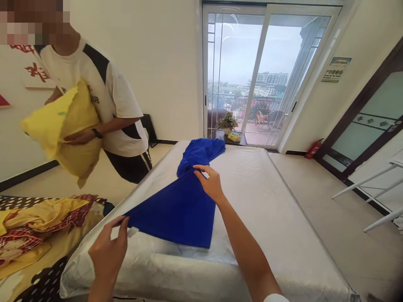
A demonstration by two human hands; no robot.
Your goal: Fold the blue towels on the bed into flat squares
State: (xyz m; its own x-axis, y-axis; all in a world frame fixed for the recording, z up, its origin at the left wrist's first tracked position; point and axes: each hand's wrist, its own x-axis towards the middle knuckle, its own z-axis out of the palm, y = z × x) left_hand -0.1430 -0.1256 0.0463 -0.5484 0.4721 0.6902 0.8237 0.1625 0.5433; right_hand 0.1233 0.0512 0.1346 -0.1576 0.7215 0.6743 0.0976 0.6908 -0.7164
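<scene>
A blue cloth garment [176,209] lies across a bed-sized surface under a pale plastic cover [252,197]. Its near part is spread flat into a wide shape, while the far part is bunched in folds. My left hand [110,243] pinches the near left corner, where a small white tag hangs beside the fingers. Further up, my right hand [208,181] pinches the upper edge near the bunched part, with the forearm reaching along the right side of the cloth. I cannot tell exactly which kind of garment it is.
At the left a person [94,84] holds a yellow pillow [78,134]. Below lies a heap of yellow and plaid fabric [47,222]. A potted plant [228,122] and tissue pack [234,137] stand beyond the far edge. White metal legs [365,184] are at the right.
</scene>
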